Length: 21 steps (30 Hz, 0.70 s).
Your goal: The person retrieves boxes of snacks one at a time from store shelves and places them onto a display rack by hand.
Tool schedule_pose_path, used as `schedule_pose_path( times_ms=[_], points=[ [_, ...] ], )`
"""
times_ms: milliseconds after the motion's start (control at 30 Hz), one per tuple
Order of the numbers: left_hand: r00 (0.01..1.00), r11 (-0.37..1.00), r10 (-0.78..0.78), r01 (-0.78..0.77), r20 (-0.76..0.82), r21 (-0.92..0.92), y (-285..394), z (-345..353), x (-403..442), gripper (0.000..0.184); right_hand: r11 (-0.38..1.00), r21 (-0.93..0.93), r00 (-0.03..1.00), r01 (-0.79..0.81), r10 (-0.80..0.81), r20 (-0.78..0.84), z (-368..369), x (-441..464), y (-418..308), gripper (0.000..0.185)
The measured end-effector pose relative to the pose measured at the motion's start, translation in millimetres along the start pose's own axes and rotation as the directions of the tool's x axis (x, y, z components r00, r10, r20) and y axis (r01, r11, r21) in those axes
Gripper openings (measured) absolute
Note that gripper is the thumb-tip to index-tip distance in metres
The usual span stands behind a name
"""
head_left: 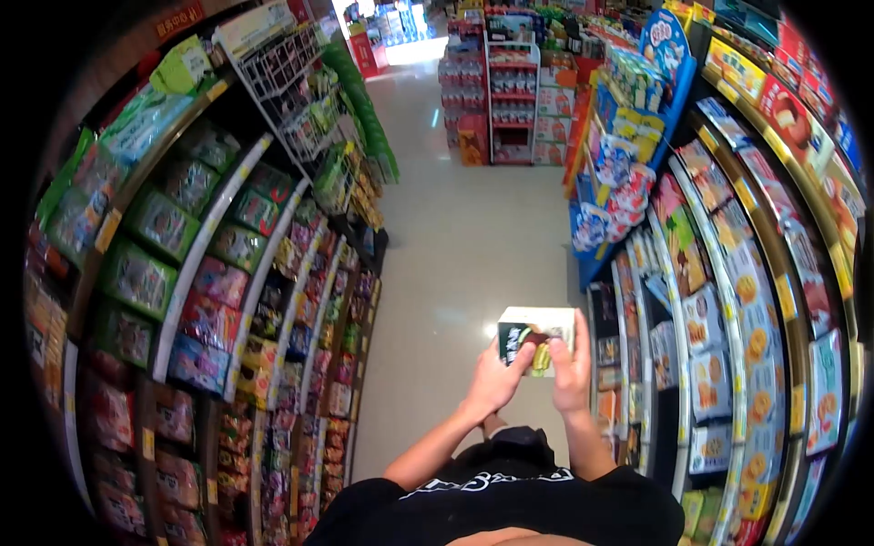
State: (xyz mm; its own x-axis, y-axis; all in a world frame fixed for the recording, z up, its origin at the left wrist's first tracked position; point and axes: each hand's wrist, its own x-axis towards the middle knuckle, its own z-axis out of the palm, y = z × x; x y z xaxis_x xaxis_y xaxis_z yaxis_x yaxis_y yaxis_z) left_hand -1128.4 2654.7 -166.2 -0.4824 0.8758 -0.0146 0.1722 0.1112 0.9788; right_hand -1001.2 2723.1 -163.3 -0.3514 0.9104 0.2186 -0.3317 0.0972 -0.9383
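A small box, dark green and brown on its front with a pale top side, is held up before my body over the aisle floor. My left hand grips its left side, with the thumb across the front. On the right side my right hand is closed round the box, its thumb also on the front. Both hands touch the same box. The fingers behind it are hidden.
Shelves of bagged snacks line the left side. Boxed goods fill the right shelves. A blue display rack juts out at the right. Ahead are stacked drinks and a pale tiled floor.
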Motion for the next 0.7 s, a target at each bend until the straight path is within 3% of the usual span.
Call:
schedule_pose_path(
  times_ms=[33, 67, 133, 200, 367, 467, 533, 600, 700],
  points=[
    [0.998, 0.997, -0.044, 0.041, 0.043, 0.07, 0, -14, 28, 0.057, 0.996, -0.089, 0.999, -0.013, 0.016, 0.039, 5, 28, 13, 0.071],
    [0.992, 0.986, -0.099, 0.087, 0.081, 0.141, -3, -26, 56, 0.058, 0.925, -0.378, 0.998, 0.044, -0.023, 0.061, 7, 53, 27, 0.072],
    [0.98, 0.979, -0.144, 0.122, 0.135, 0.162, -16, -47, 102, 0.066, 0.871, -0.492, 0.991, -0.011, 0.077, 0.114, 21, 98, 29, 0.073],
    [0.955, 0.968, -0.221, 0.188, 0.2, 0.169, -22, -64, 141, 0.071, 0.851, -0.524, 0.982, -0.012, 0.109, 0.155, 32, 136, 36, 0.075],
    [0.945, 0.95, -0.3, 0.283, 0.127, 0.134, -42, -78, 191, 0.076, 0.76, -0.649, 0.911, -0.04, 0.294, 0.288, 51, 212, 46, 0.084],
    [0.882, 0.891, -0.453, 0.448, 0.129, 0.068, -89, -69, 218, 0.083, 0.582, -0.8, 0.784, -0.147, 0.561, 0.264, 57, 254, 66, 0.086],
    [0.815, 0.838, -0.532, 0.545, 0.23, 0.006, -106, -65, 240, 0.085, 0.501, -0.853, 0.698, -0.145, 0.663, 0.271, 52, 281, 96, 0.088],
    [0.796, 0.833, -0.543, 0.552, 0.267, 0.045, -113, -69, 276, 0.087, 0.448, -0.883, 0.641, -0.144, 0.722, 0.262, 56, 315, 116, 0.089],
    [0.782, 0.841, -0.539, 0.519, 0.314, 0.152, -125, -82, 357, 0.087, 0.401, -0.897, 0.658, -0.189, 0.729, 0.187, 63, 368, 146, 0.09]
  ],
)
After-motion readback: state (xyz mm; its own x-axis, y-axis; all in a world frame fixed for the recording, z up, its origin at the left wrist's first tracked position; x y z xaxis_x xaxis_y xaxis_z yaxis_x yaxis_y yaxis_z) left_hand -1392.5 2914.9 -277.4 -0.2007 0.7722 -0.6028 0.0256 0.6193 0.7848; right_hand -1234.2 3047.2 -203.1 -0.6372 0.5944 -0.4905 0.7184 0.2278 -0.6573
